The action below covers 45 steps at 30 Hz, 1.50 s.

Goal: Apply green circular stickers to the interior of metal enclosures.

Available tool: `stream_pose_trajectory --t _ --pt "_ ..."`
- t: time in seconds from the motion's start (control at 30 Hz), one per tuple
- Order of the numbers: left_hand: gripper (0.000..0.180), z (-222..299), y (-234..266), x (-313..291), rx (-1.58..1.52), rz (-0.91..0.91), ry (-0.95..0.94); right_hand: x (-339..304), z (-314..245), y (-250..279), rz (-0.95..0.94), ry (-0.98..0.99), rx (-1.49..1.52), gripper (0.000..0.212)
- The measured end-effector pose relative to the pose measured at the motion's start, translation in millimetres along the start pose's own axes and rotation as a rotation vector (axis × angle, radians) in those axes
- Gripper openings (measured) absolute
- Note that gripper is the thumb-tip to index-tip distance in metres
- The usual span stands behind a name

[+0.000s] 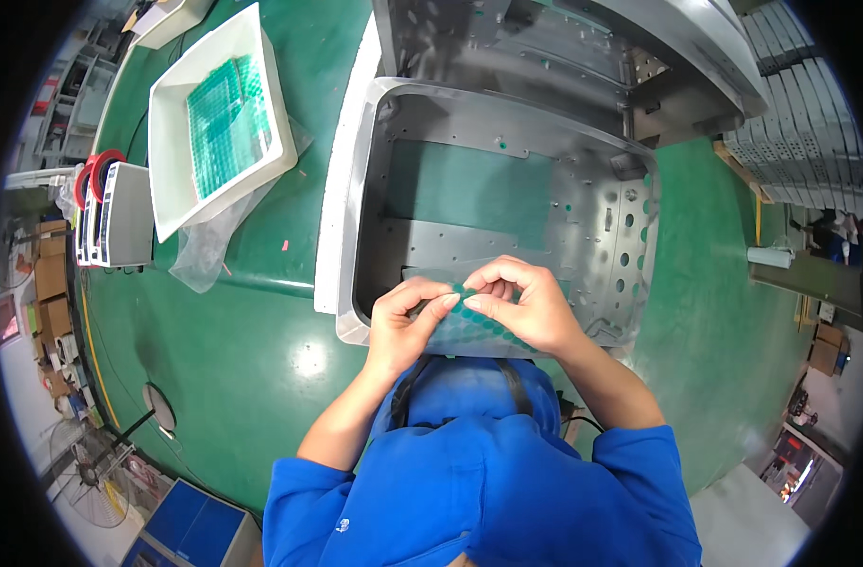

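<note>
Pinched narrow, the left hand (411, 317) and the right hand (526, 304) hold the upper edge of a clear sheet with green dots (483, 331) between thumbs and forefingers, their 2 sets of fingertips almost touching. A bit of green shows between them; I cannot tell whether it is a dot lifted off the film. The sheet hangs at the near rim of a metal casing (356, 217), close to the person's blue top (479, 454).

With only the edge gripped, the lower part could curl or catch on that rim. If 1 pinch pulled harder than the other, the film might tear, or a dot could fold over or cling to a fingertip, assuming the dots are sticky. Anything dropped would probably land inside the casing, or slip through the holes (623, 259) along its right wall.

Further left, a white tray (172, 170) holds more green sheets (225, 123). Clear plastic (203, 253) spills from beneath it; a snagged sleeve could drag the tray askew.
</note>
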<state>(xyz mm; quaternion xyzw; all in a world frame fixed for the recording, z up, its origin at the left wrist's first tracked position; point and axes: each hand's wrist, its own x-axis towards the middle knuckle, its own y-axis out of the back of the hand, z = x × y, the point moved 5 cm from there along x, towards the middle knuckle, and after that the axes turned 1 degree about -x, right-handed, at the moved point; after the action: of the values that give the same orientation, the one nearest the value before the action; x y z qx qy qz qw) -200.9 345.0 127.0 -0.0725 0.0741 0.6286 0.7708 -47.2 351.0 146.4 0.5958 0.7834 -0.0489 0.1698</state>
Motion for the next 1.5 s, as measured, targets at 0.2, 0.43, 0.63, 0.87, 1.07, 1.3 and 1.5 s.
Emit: stream_pose_trajectory --t 0.2,0.43,0.63,0.87,1.07,1.3,1.5 --pt "0.005 2.8 0.9 0.5 0.128 0.008 -0.096 3.4 9.3 1.9 -0.033 -0.017 0.084 0.011" --pt "0.005 -8.9 -3.0 0.5 0.17 0.058 -0.068 -3.2 9.8 5.5 0.085 0.146 0.09 0.01" --pt "0.004 -23.2 -12.1 2.4 0.009 0.02 0.014 -15.8 2.9 11.2 0.226 0.254 -0.105 0.01" --pt "0.005 -25.9 -10.4 -4.4 0.01 -0.007 -0.042 -24.8 5.1 5.8 0.245 0.249 -0.208 0.01" --pt "0.006 -32.4 -2.2 -13.6 -0.044 0.038 -0.013 -29.3 -1.4 -9.1 0.322 0.383 -0.386 0.008" --pt "0.01 -33.7 7.2 -15.3 -0.044 0.127 0.011 -25.3 1.8 -17.5 0.25 0.429 -0.246 0.008" --pt "0.014 -18.7 17.6 -10.6 -0.006 0.22 -0.12 -15.8 -14.7 86.6 0.624 0.4 -0.009 0.005"
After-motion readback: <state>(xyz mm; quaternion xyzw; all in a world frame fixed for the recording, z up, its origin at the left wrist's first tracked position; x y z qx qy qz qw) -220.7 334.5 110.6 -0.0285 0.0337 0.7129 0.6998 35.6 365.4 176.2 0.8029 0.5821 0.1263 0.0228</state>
